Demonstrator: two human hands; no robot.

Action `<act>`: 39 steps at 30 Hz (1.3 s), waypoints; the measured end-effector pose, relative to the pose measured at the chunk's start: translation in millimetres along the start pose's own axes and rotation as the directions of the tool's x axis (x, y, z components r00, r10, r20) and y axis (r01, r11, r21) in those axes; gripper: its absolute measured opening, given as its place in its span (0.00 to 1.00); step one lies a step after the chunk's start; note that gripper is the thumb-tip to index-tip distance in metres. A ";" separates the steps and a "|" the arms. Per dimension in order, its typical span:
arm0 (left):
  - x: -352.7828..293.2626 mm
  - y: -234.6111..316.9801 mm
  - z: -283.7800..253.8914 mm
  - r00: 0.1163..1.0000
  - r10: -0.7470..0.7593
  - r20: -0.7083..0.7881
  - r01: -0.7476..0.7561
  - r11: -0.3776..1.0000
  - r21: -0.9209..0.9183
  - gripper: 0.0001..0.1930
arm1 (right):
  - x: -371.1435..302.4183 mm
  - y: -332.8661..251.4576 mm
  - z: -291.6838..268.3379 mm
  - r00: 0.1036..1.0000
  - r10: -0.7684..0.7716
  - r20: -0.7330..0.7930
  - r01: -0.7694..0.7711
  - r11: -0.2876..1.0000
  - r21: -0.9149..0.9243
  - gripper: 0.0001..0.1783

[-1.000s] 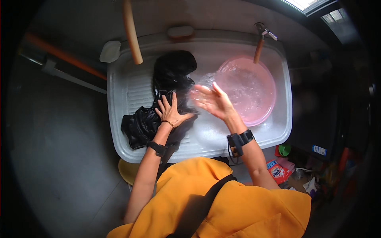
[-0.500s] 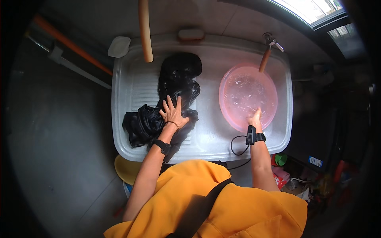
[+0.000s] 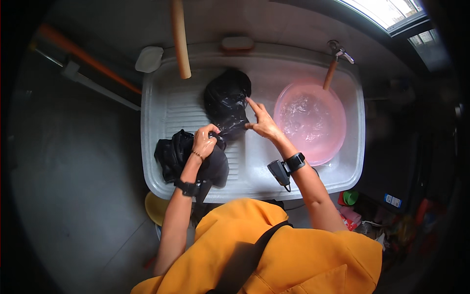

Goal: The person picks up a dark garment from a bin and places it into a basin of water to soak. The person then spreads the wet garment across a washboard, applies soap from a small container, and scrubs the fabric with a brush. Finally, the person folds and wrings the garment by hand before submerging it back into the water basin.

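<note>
A wet black garment (image 3: 226,100) lies bunched over the ribbed left side of the wash sink (image 3: 254,166), its near part spread toward the front rim. My left hand (image 3: 203,140) is closed on the middle of the cloth, gripping a fold. At the right edge of the garment, my right hand (image 3: 264,123) has its fingers and thumb apart, the tips at the cloth. To the right stands a pink basin (image 3: 338,139) of rippling water, under a tap (image 3: 341,51) with a short brown hose (image 3: 330,74).
A thick tan pipe (image 3: 180,44) hangs over the sink's back left. A white dish (image 3: 149,59) and a soap holder (image 3: 238,44) sit along the back rim. Orange and white poles (image 3: 93,85) lean at the left. Assorted items (image 3: 350,198) lie right of the sink.
My right hand has left the basin and moved left to the garment. My left hand, earlier spread flat on the cloth, has closed on a fold and shifted slightly left.
</note>
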State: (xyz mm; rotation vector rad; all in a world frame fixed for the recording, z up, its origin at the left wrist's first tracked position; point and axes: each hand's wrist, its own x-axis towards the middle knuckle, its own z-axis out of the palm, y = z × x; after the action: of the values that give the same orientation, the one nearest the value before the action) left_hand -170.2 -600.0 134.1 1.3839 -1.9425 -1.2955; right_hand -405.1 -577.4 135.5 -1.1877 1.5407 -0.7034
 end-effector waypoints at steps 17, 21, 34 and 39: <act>-45.3 84.7 -88.9 0.961 0.033 -0.276 -0.254 0.509 -0.823 0.08 | -2.1 -147.4 28.3 0.889 -0.445 -0.108 0.456 0.838 0.298 0.22; -7.8 10.7 -73.7 0.929 0.145 -0.341 -0.204 0.968 -0.143 0.15 | 32.8 -60.1 53.2 0.899 -0.438 -0.029 0.438 0.899 0.010 0.30; 44.3 -32.8 -47.1 0.948 -0.149 -0.282 0.199 0.967 0.160 0.31 | 89.8 -47.4 105.7 0.981 0.196 -0.004 -0.195 0.972 -0.132 0.36; -28.7 9.7 -18.0 0.977 0.150 -0.154 -0.108 0.962 0.249 0.25 | -17.6 -18.4 123.4 0.928 -0.372 -0.021 0.356 0.903 -0.242 0.27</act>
State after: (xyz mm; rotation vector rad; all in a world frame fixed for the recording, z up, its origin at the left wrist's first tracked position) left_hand -149.4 -581.6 155.9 1.4002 -2.0817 -0.8741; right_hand -282.8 -551.3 120.3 -1.6747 1.5009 -0.8269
